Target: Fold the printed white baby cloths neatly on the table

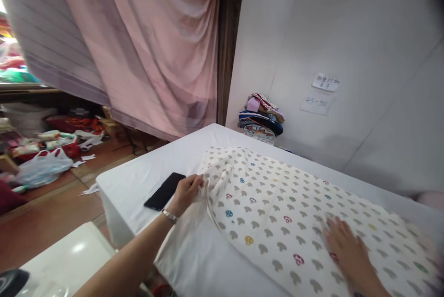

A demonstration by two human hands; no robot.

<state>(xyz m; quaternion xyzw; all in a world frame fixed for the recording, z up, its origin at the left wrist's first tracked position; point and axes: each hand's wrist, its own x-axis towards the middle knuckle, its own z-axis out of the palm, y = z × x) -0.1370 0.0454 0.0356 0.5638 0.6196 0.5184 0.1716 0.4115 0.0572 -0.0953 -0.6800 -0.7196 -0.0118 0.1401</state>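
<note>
A white cloth (270, 204) printed with grey and coloured mushroom shapes lies spread over the white-covered table (222, 260). Its near left edge curves and is gathered where my left hand (187, 189) pinches it. A metal bracelet (169, 215) circles the left wrist. Flat on the cloth, fingers outstretched, rests my right hand (346, 247), slightly blurred. The cloth's far right end is smeared, so I cannot tell whether it is a garment or a plain sheet. A black phone (164, 191) lies on the table just left of my left hand.
Folded clothes (261, 119) are stacked behind the table, against a white wall (333, 38) with paper notes. A pink curtain (166, 47) hangs at the back. On the left stand a white stool-like surface (65, 255) and, on the tiled floor, a plastic bag (46, 167).
</note>
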